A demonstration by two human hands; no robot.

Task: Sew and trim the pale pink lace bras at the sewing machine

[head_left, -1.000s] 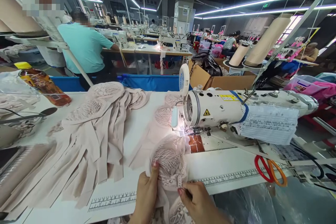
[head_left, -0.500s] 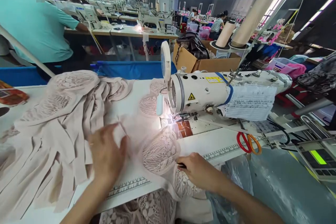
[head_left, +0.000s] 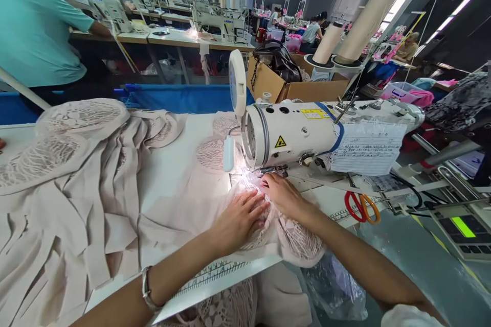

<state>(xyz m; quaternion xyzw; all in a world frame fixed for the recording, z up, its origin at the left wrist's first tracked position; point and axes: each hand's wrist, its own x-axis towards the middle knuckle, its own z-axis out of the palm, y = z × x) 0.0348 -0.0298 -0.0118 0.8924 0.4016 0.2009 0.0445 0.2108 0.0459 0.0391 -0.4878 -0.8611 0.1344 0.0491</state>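
My left hand [head_left: 238, 219] lies flat with its fingers stretched out on a beige lace piece [head_left: 295, 237], pressing it onto the white table [head_left: 169, 173]. My right hand [head_left: 282, 194] rests on the same lace just under the needle area of the white sewing machine [head_left: 291, 133], fingers extended toward the lit presser foot. The lace hangs over the table's front edge. What lies under either palm is hidden.
A large pile of beige fabric strips and lace cups [head_left: 69, 173] covers the table's left. Red and orange scissors [head_left: 362, 207] lie right of the machine. A paper sheet [head_left: 366, 148] hangs on the machine arm. A person in a teal shirt [head_left: 34, 36] stands beyond the table.
Both hands have moved up and right to the needle area. The left hand left the pile side and now lies on the lace beside the right hand.
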